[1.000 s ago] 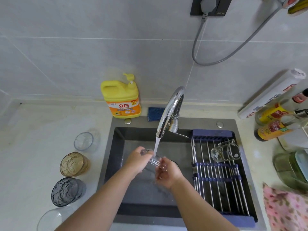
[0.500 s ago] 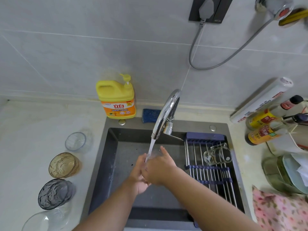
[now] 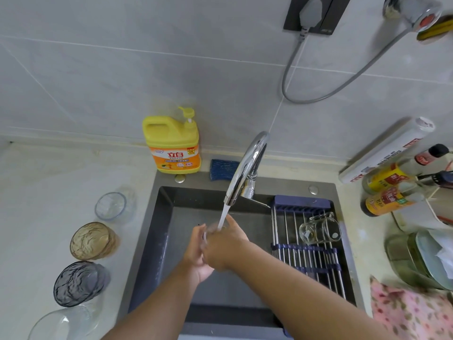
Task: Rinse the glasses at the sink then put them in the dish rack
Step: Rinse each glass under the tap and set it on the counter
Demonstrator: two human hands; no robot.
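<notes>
Both my hands are together over the dark sink (image 3: 157, 231), under the running tap (image 3: 247, 168). My left hand (image 3: 196, 253) holds a small clear glass (image 3: 211, 228) from the left. My right hand (image 3: 225, 246) wraps over the glass from the right and hides most of it. Water falls onto the glass. A clear mug (image 3: 321, 229) lies on its side on the roll-up dish rack (image 3: 306, 258) across the sink's right half. On the counter to the left stand a clear glass (image 3: 111, 206), an amber glass (image 3: 92, 241), a grey glass (image 3: 78, 283) and a clear glass (image 3: 61, 325).
A yellow detergent bottle (image 3: 172, 143) and a blue sponge (image 3: 223, 169) stand behind the sink. Sauce bottles (image 3: 392, 190), a foil roll (image 3: 384, 150), stacked dishes (image 3: 421, 258) and a pink floral cloth (image 3: 411, 312) crowd the right counter. A grey cable (image 3: 318, 99) hangs on the wall.
My right hand has moved from beside the glass to over it, covering it. The view has shifted slightly left. Water keeps running.
</notes>
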